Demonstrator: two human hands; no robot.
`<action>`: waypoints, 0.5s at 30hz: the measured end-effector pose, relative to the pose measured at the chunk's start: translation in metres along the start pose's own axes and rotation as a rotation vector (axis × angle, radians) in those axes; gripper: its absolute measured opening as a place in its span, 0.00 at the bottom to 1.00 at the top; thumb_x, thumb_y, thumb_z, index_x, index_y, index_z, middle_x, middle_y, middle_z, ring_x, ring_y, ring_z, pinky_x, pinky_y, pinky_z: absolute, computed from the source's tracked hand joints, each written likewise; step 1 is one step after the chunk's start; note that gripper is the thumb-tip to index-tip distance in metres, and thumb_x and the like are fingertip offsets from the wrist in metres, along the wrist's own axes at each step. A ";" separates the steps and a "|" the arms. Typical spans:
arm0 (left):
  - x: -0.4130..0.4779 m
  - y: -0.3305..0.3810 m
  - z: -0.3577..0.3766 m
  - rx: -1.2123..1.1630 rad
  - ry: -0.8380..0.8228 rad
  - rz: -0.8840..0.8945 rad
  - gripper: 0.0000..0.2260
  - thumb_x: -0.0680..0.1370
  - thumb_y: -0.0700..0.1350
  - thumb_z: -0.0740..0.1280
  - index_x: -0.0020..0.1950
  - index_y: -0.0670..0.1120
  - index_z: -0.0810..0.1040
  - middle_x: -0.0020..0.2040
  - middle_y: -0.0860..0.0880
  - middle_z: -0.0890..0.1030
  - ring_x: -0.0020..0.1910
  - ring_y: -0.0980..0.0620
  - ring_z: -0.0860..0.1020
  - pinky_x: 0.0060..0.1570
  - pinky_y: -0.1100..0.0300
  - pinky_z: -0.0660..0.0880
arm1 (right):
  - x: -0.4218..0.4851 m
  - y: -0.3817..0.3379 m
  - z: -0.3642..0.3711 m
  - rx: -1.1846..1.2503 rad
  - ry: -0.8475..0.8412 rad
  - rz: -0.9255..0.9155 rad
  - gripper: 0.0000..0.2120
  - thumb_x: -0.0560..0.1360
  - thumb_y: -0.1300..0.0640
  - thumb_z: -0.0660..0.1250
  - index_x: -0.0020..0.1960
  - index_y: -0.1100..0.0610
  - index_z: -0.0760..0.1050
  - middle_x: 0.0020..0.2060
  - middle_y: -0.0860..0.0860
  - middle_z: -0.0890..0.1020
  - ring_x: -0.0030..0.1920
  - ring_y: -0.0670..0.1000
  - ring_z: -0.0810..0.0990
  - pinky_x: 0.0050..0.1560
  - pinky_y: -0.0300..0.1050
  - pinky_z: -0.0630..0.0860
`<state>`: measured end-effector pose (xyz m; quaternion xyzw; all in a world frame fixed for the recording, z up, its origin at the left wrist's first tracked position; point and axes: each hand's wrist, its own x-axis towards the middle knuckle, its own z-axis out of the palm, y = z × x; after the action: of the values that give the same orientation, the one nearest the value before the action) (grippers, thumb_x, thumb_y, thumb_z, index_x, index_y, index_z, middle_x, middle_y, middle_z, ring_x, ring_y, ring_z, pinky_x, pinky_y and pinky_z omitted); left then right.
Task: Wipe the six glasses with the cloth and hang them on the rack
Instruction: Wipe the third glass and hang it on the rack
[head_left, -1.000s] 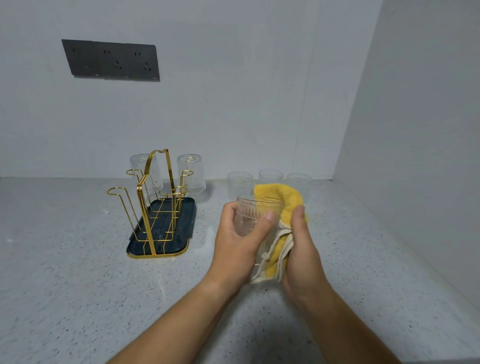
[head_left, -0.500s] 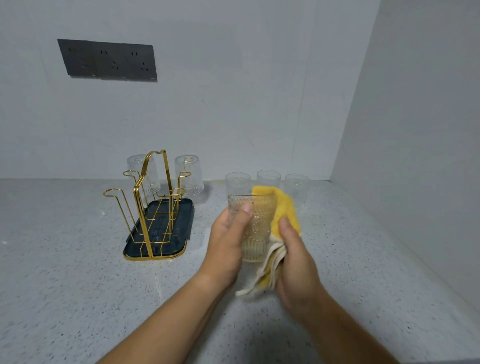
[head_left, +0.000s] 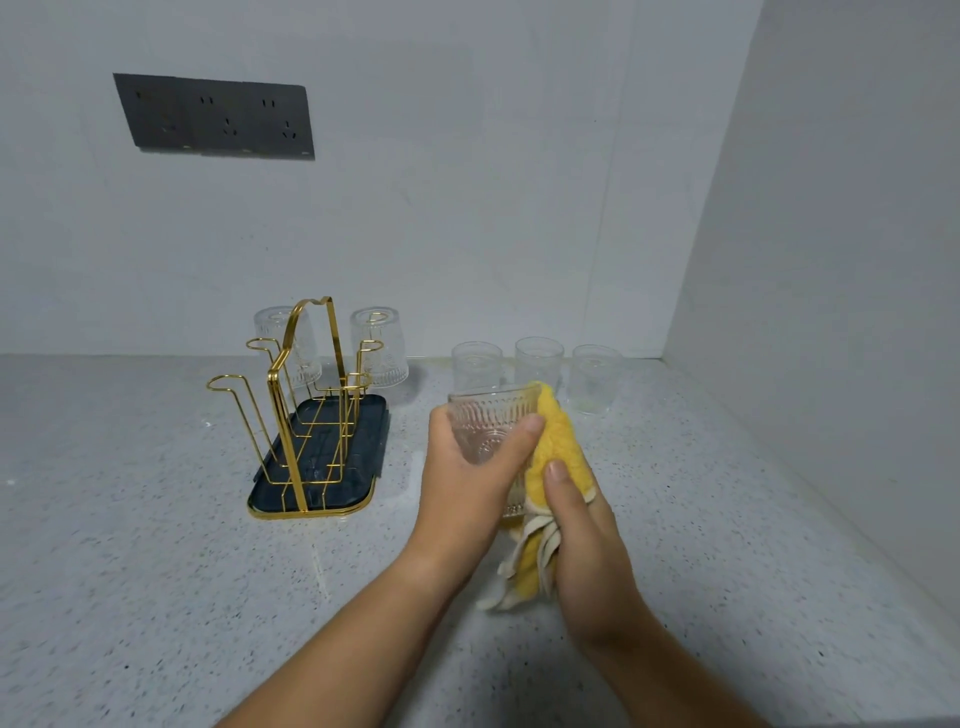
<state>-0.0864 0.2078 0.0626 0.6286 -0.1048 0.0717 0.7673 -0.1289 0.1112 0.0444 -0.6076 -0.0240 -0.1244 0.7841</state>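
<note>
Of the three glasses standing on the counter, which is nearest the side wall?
The rightmost glass, at the row's end; the middle glass and left glass stand nearer the rack.

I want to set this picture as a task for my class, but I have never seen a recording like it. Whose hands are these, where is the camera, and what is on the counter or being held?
There is no machine here. A person wears a camera on the head, looking forward and down, so you see their own arms. The left hand grips a patterned glass, and the right hand holds a yellow cloth against it. On the speckled counter stands a gold wire rack on a dark tray. At the rack's far end, two glasses hang upside down. By the back wall stand three more glasses, upright. A dark socket panel is on the wall.
</note>
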 end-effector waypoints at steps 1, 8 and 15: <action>0.001 0.002 0.001 -0.031 -0.019 -0.014 0.26 0.71 0.54 0.80 0.63 0.45 0.76 0.56 0.46 0.85 0.55 0.50 0.85 0.56 0.52 0.82 | 0.006 -0.007 0.000 0.052 0.000 0.020 0.27 0.78 0.44 0.64 0.74 0.54 0.73 0.65 0.51 0.83 0.66 0.51 0.81 0.71 0.55 0.73; 0.009 0.007 -0.001 -0.193 -0.165 -0.032 0.23 0.72 0.51 0.73 0.63 0.39 0.80 0.54 0.43 0.86 0.53 0.47 0.85 0.49 0.56 0.82 | 0.015 -0.011 -0.006 0.284 -0.055 0.153 0.28 0.79 0.40 0.59 0.68 0.60 0.78 0.63 0.61 0.83 0.65 0.61 0.81 0.70 0.61 0.72; 0.004 0.011 -0.001 0.028 -0.039 -0.069 0.21 0.78 0.58 0.63 0.62 0.45 0.63 0.48 0.52 0.74 0.35 0.73 0.76 0.37 0.74 0.73 | -0.004 0.003 -0.006 0.078 0.016 0.059 0.23 0.79 0.43 0.62 0.68 0.54 0.77 0.58 0.50 0.87 0.59 0.51 0.85 0.63 0.56 0.79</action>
<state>-0.0853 0.2111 0.0738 0.6437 -0.0970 0.0346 0.7583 -0.1328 0.1065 0.0395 -0.5759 -0.0044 -0.1051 0.8107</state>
